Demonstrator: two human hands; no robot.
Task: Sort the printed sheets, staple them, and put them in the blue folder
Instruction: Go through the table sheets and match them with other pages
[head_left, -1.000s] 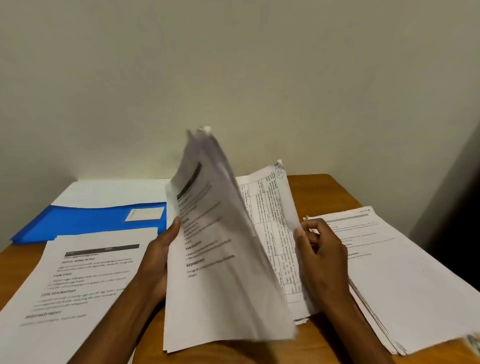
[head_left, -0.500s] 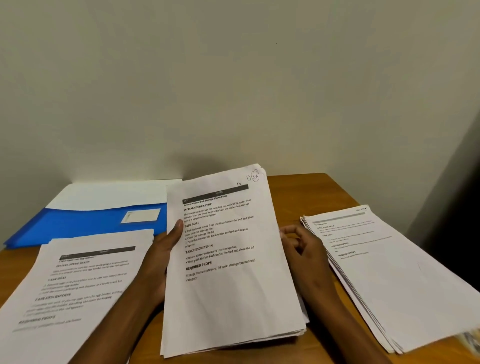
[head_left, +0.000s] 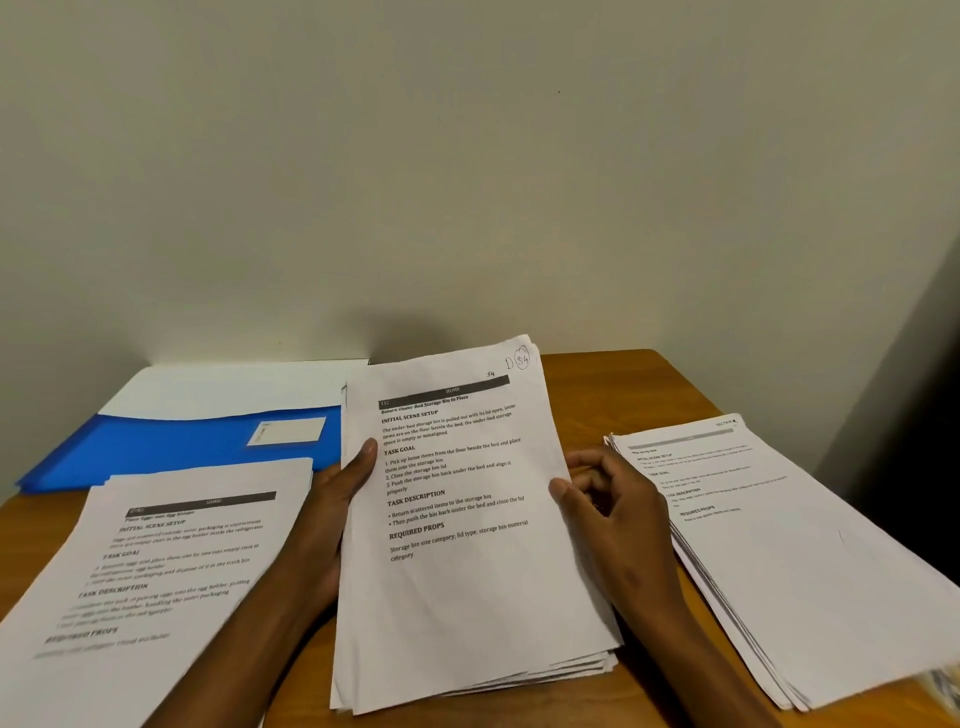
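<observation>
Both hands grasp the middle stack of sheets (head_left: 467, 519): the left hand (head_left: 332, 499) curls round its left edge with the thumb lying on the printed face, and the right hand (head_left: 618, 514) holds the right edge, thumb on the page and fingers bent behind it. The stack is tilted up toward the person, its near end low over the wooden table (head_left: 639, 384), and its lower edges are fanned, not squared.

On the near left lies another pile of printed sheets (head_left: 156, 571), flat on the table. On the right lies a third, thicker pile (head_left: 779, 545), its edges stepped and uneven. The blue folder (head_left: 176, 447) sits at the far left, partly under the left pile and just beside the held stack; it appears to lie open, with a pale inner flap behind the blue pocket, though that cannot be told for certain.

Judging by this layout, the work is in the sorting stage. The sheets are split into separate piles, but the top page in hand looks to be under review, so sorting is probably not finished. No stapler is in view, and no staples can be made out on any pile. Nothing seems to be filed in the folder yet. Stapling and filing are both left.
</observation>
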